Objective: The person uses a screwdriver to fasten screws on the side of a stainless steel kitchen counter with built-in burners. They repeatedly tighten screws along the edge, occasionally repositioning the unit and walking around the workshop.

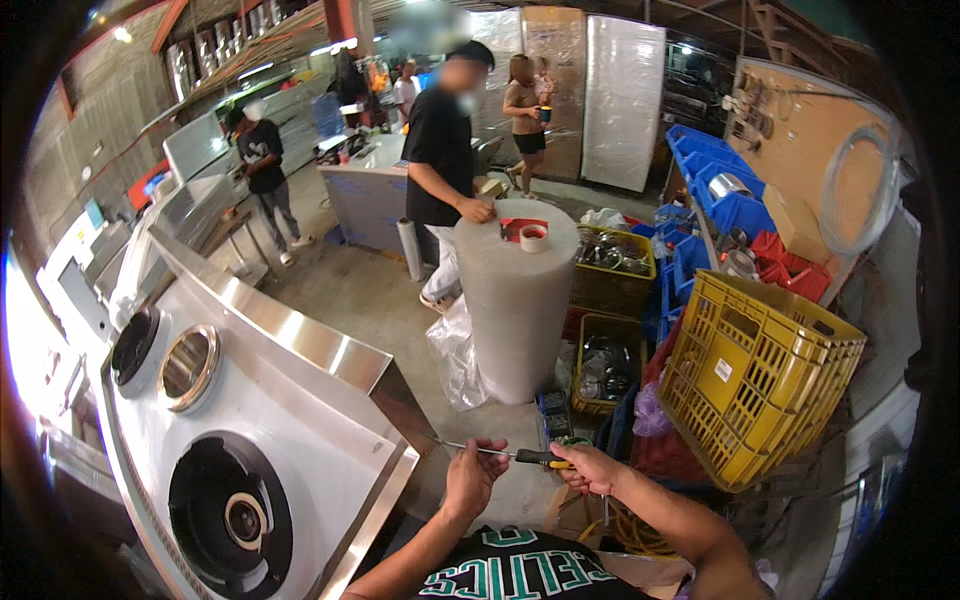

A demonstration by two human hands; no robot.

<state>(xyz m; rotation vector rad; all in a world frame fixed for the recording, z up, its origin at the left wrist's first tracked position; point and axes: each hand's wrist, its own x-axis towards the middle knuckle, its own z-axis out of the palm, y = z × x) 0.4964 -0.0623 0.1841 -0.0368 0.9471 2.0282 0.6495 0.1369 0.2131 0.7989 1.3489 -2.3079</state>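
A screwdriver (540, 458) with a black and yellow handle lies almost level in front of me. My right hand (588, 468) is closed round the end of its handle. Thumb and fingers of my left hand (475, 480) pinch the thin metal shaft nearer the tip. The shaft points left, and its tip is at the side panel of a stainless steel stove (335, 420); a screw there is too small to make out. On the stove's top are a black round burner (232, 515), a shiny metal ring (188, 368) and another black burner (135, 350).
A tall bubble wrap roll (515, 310) stands ahead, with a tape roll (534, 236) on top. A person in black (440, 150) rests a hand on it. Right are a tilted yellow crate (755, 385), blue bins (715, 170) and yellow crates of parts (612, 262). More people stand farther back.
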